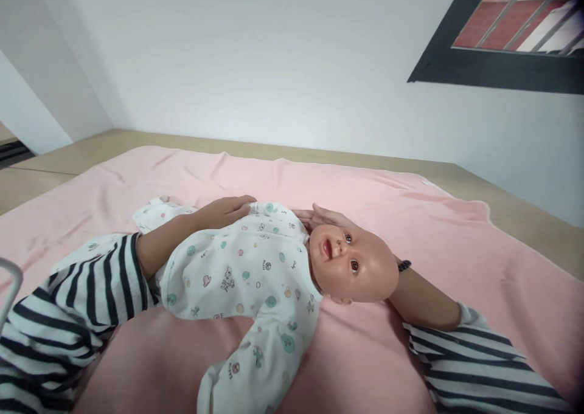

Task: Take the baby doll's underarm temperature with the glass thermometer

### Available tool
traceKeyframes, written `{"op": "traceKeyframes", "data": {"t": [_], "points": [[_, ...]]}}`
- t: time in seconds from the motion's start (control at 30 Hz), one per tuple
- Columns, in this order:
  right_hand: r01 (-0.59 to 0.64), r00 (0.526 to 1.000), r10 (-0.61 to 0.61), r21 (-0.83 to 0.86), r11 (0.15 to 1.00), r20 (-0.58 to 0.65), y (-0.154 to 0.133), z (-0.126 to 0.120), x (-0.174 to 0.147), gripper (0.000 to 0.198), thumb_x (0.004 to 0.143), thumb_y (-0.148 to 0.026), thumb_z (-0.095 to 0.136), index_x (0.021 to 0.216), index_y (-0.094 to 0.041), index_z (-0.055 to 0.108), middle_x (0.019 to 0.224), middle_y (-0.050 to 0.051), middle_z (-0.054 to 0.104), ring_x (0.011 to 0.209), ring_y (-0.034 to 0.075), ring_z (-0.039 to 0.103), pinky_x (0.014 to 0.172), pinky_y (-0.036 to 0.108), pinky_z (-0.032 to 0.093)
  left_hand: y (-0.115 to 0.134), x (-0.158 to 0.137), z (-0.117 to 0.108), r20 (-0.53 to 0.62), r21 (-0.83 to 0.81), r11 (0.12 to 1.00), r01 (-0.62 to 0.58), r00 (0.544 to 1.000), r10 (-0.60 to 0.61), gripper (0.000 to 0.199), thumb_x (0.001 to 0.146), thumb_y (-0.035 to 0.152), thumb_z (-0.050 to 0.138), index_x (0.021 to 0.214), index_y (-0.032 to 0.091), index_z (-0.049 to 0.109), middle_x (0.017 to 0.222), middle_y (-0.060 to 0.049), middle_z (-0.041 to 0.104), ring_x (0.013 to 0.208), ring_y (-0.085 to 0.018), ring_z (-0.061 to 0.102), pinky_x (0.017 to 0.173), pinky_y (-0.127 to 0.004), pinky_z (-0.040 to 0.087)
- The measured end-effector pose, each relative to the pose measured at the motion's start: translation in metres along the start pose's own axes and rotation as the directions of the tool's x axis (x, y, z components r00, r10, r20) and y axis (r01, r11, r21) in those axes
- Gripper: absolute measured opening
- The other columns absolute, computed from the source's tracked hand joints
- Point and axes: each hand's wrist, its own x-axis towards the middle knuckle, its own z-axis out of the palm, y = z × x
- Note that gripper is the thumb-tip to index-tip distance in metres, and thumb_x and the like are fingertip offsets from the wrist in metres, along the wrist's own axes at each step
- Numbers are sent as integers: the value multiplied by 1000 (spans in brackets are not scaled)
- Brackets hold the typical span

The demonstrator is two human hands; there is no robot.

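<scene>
A baby doll point(349, 259) in a white printed shirt point(246, 268) lies face up across the view, head to the right, legs to the left. My left hand point(230, 210) grips the far side of its body, its fingers close together at the shirt and their tips partly hidden. That forearm crosses the doll's lower part. Under the head and neck, my right hand point(331, 215) supports the doll, the thumb and some fingers showing on the far side; the palm is hidden behind the head. One sleeve point(260, 359) of the shirt hangs toward me.
A pink cloth point(365, 347) with some wrinkles is spread over a wooden surface point(410, 162). Behind it stands a white wall point(255, 61), with a dark-framed barred window point(497, 70) at the upper right. A white curved bar point(13, 274) shows at the left edge.
</scene>
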Motion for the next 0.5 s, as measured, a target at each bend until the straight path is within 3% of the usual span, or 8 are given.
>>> {"op": "traceKeyframes", "data": {"t": [0.07,0.13,0.23,0.4,0.43,0.5], "points": [[-61,996,61,1,998,58,-1,2,-3,88,97,-79,16,137,-10,53,98,15,75,74,34,72,62,51,60,-1,0,0,2,-1,1000,-2,1000,2,52,104,51,27,140,26,53,143,-5,62,129,-28,57,110,-43,42],[72,997,-72,14,997,-3,0,2,-1,84,98,-78,18,143,-15,49,107,14,75,73,32,72,63,51,61,-1,0,0,7,-1,1000,-2,1000,2,52,104,52,27,140,26,53,143,-5,62,128,-28,57,110,-43,42],[268,955,-264,11,963,-132,1,1,2,75,99,-76,25,149,-24,44,118,10,73,78,28,73,73,50,62,-2,1,0,8,13,1000,0,1000,0,53,104,53,26,141,25,52,143,-5,62,128,-27,57,110,-43,43],[41,997,-42,-15,999,-59,1,3,1,84,96,-79,26,147,-16,47,109,13,75,80,34,74,70,54,62,-2,1,0,5,8,1000,-4,1000,4,53,104,53,26,141,25,52,143,-5,62,128,-27,57,109,-43,43],[61,996,-62,-23,998,-65,2,3,2,83,96,-79,26,147,-16,47,109,13,76,83,34,74,72,54,62,-2,1,0,5,6,1000,-4,1000,4,53,104,52,26,141,25,52,143,-6,62,128,-27,57,109,-43,43],[214,966,-221,-64,975,-135,3,1,5,77,98,-76,29,147,-19,47,112,12,75,92,34,73,79,55,61,-3,1,0,4,7,1000,-8,1000,8,53,104,52,26,141,25,52,143,-6,61,128,-27,57,110,-43,43]]}}
